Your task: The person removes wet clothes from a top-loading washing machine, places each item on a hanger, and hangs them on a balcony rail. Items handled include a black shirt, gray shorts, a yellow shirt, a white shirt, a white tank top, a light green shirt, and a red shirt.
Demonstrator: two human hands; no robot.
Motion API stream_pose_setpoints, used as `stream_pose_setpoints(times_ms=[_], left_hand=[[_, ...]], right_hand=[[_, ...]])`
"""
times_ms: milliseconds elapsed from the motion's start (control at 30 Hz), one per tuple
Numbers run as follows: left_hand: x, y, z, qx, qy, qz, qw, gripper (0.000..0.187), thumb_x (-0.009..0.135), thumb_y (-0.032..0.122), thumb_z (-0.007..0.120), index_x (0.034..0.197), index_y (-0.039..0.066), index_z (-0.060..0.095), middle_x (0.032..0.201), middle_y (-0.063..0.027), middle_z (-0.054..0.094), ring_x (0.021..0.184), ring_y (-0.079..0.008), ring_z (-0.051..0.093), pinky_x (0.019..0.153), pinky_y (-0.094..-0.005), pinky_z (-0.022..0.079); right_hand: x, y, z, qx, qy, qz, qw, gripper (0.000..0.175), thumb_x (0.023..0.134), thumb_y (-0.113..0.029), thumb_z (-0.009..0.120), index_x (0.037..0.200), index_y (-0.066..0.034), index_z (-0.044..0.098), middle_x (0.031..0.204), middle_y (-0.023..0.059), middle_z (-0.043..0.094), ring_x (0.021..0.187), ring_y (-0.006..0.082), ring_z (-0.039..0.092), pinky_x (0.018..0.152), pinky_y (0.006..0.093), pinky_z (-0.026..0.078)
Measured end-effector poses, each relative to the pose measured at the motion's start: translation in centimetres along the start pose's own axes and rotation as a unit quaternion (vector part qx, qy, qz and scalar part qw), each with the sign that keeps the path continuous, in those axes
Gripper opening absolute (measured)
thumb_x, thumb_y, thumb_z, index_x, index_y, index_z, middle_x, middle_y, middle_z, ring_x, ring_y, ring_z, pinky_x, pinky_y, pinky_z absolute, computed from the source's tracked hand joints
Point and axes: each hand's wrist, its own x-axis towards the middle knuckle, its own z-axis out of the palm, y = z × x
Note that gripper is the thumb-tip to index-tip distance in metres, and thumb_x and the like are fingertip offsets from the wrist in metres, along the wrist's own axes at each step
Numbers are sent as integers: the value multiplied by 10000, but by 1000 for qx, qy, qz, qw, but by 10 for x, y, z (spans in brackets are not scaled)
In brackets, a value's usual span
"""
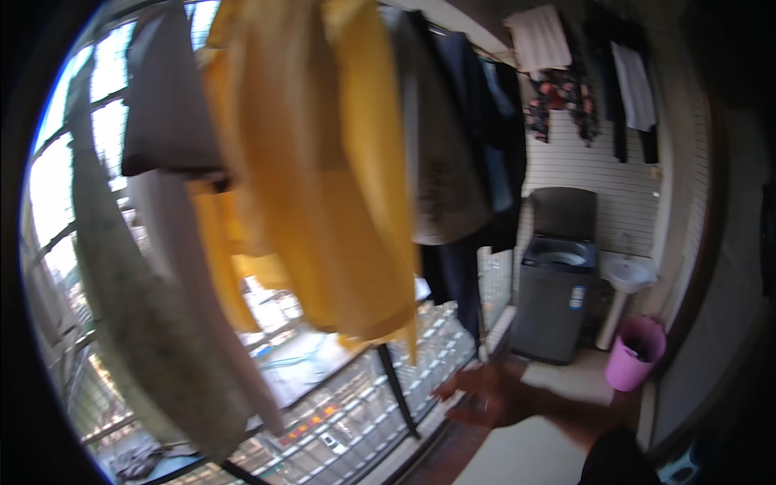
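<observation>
My right hand [488, 397], bare below a dark sleeve, reaches in from the lower right with its fingers spread and nothing in them. It is below a hanging yellow garment [315, 182] and appears apart from it. Left of the yellow cloth hang a dark grey garment [173, 109] and a long greenish patterned cloth [145, 339]. Right of it are a grey-brown garment [445, 157] and several dark garments [506, 133]. The hanging clothes are partly blurred. My left hand is out of view.
A barred window [394, 388] runs along the left. At the far end stand a top-loading washing machine [548, 315] with its lid up, a pedestal washbasin [627, 273] and a pink bucket [633, 357] with something dark inside. More clothes [539, 39] hang above them.
</observation>
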Motion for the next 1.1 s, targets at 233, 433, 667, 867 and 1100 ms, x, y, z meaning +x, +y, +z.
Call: stream_pose_setpoints(times_ms=[233,433,667,867,1100], left_hand=[[63,-225,83,442,-54,-12,895,185,967,261,669,1006,80,657,729,-41,648,497,-177,581,428,-313,429],[122,-304,165,728,-158,-108,658,371,892,305,756,1123,19,713,844,-88,728,680,-189,688,570,-344,537],[261,-426,292,828,-153,-177,510,360,859,374,758,1045,68,785,898,-97,763,804,-222,723,724,-394,582],[411,-511,510,877,-196,2,438,439,823,478,756,1055,106,775,939,-154,769,894,-276,739,812,-406,581],[508,-649,905,807,-341,242,417,467,877,345,708,1253,73,655,1113,-200,722,1095,-383,675,953,-472,523]], right_hand=[[-451,144,-42,3,-123,659,742,596,874,-478,731,1300,-68,654,1098,136,750,1024,321,712,901,401,559],[-552,177,-178,-73,24,732,677,430,884,-330,738,1198,-38,708,1100,164,734,1007,318,704,899,406,554],[-504,361,-230,-10,151,640,753,441,889,-313,756,1219,-26,696,1110,159,727,972,309,708,875,397,562],[-493,502,-347,-71,238,662,708,393,878,-258,768,1189,-26,703,1066,150,725,960,299,704,862,377,558],[-489,648,-501,-133,311,639,690,297,866,-140,752,1124,-1,707,1032,119,726,932,247,702,827,367,554]])
